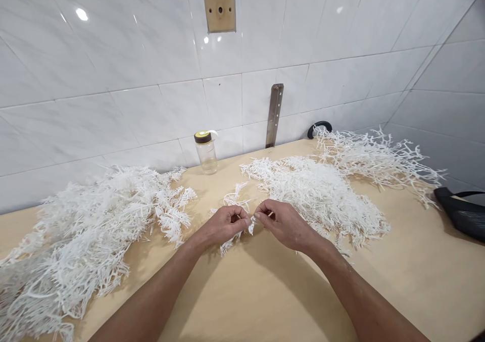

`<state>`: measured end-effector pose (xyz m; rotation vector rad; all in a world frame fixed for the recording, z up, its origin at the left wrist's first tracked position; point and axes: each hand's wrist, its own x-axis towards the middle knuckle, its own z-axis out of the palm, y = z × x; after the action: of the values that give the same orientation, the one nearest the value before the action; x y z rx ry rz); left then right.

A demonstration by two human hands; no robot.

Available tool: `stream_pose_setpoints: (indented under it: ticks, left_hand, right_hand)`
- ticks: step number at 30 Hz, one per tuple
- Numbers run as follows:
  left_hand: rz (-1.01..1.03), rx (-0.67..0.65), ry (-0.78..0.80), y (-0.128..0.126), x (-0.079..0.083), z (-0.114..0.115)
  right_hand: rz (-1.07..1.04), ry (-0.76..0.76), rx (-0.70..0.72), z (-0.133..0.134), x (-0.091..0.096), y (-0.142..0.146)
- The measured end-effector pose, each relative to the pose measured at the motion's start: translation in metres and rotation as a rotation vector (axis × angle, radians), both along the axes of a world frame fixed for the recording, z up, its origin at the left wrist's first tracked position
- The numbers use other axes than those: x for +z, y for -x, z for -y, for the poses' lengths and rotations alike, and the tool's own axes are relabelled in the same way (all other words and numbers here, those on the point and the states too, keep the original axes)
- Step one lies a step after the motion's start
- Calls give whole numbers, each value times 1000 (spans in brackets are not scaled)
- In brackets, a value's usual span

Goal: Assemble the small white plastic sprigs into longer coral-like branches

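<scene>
Two bare forearms reach in from the bottom edge over the pale wooden table [265, 296]. They meet at the left hand [225, 226] and right hand [284, 224], held knuckle to knuckle just above the tabletop. Both hands are closed, thumbs and fingertips pinching a white plastic sprig [232, 241] between them.

The sprig is thin and branched like a twig of coral. Its short spiky arms trail down under the left hand to the table. A few loose bits of the same stuff lie just beyond the fingers.

Close to the right hand spreads the middle heap [322, 195], dense and fine. Behind it, near the corner, lies a looser far heap [379, 155] of longer stems. Well to the left sits the big left heap [87, 241].

A clear jar [206, 152] with a brown lid stands against the white tiled wall [132, 79], beside a metal strip [274, 114]. A black bag [460, 213] lies at the right edge.
</scene>
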<state>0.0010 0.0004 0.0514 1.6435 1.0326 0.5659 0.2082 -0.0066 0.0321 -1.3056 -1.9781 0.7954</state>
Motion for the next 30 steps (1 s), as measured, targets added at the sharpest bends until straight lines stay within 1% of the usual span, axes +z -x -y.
stream_pose_setpoints:
  ticks: [3, 6, 10, 13, 16, 19, 21, 23, 25, 27, 28, 30]
  left_hand:
    - [-11, 19, 59, -1, -1, 1]
    - [9, 39, 85, -2, 0, 2]
    - [33, 47, 91, -4, 0, 1]
    - [10, 64, 65, -6, -4, 0]
    - [7, 31, 45, -5, -9, -1]
    - [28, -3, 60, -4, -11, -3]
    - [50, -21, 87, -3, -10, -2]
    - [80, -47, 117, -3, -9, -1]
    - [100, -48, 124, -3, -9, 0]
    - [101, -9, 93, -4, -9, 0]
    - [100, 15, 71, -4, -10, 0]
    - [108, 55, 22, -4, -12, -2]
  right_hand:
    - [39, -10, 0, 0, -1, 2]
    - [71, -36, 10, 0, -1, 3]
    - [82, -67, 21, 1, -2, 2]
    - [98, -109, 9, 2, -5, 2]
    - [140, -147, 7, 3, -9, 7]
    - [198, -165, 14, 1, -14, 14]
    - [239, -185, -16, -3, -16, 16]
    - [257, -193, -107, -8, -18, 12]
    - [201, -166, -230, -12, -18, 4]
    - [40, -94, -290, -14, -15, -4]
    - [-66, -47, -283, -14, -13, -7]
    - [-277, 46, -202, -12, -8, -9]
